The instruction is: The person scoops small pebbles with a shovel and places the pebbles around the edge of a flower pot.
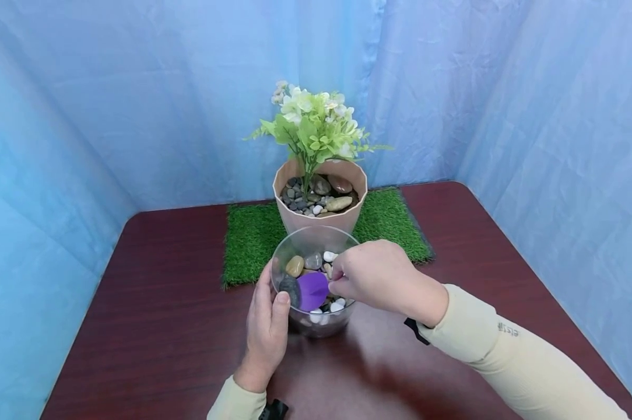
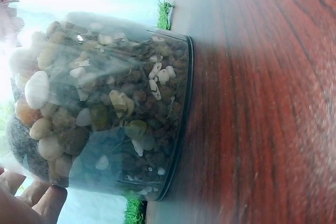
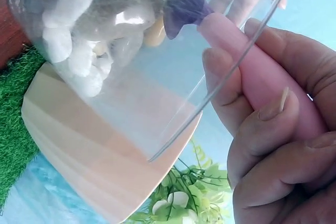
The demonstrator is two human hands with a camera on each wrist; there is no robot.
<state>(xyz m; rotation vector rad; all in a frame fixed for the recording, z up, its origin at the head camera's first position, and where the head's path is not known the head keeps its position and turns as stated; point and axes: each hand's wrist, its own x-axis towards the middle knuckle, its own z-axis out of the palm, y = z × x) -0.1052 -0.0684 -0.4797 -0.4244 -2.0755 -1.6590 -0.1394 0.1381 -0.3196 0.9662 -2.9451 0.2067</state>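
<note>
left hand (image 1: 266, 321): fingers curled round clear container (image 1: 320, 330), lower centre of head view | right hand (image 1: 381, 277): fingers wrapped round pink-handled purple trowel (image 1: 313, 291), blade inside container with pebbles (image 1: 295, 266)

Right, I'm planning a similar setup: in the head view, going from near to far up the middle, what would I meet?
Clear container with stones → flowerpot → back curtain.

Scoop (image 1: 313, 291) in container (image 1: 318, 330); pot (image 1: 295, 219) behind
</note>
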